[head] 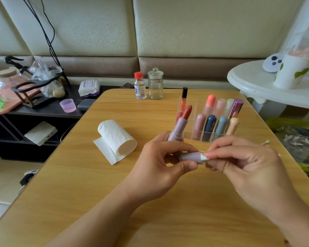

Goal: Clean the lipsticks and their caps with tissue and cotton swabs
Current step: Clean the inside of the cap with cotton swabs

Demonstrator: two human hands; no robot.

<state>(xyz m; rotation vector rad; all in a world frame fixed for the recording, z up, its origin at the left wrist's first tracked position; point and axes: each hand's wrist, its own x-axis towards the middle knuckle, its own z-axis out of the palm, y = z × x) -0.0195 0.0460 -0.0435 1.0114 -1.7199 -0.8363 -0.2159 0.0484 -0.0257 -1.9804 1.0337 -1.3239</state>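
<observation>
My left hand (161,163) grips two things at once: an open lilac lipstick (180,125) with its red-brown bullet pointing up, and its lilac cap (189,156) lying sideways between thumb and fingers. My right hand (248,168) pinches a small piece of white tissue (203,157) at the cap's open mouth. A thin cotton swab stick (202,151) shows just behind the cap. A roll of tissue (117,138) lies on the wooden table (96,184) to the left of my hands.
A clear organiser (200,137) holds several lipsticks behind my hands. A red-capped bottle (140,85) and an empty glass jar (155,84) stand at the table's far edge. A used swab (265,142) lies at the right edge, beside a lined bin (296,139).
</observation>
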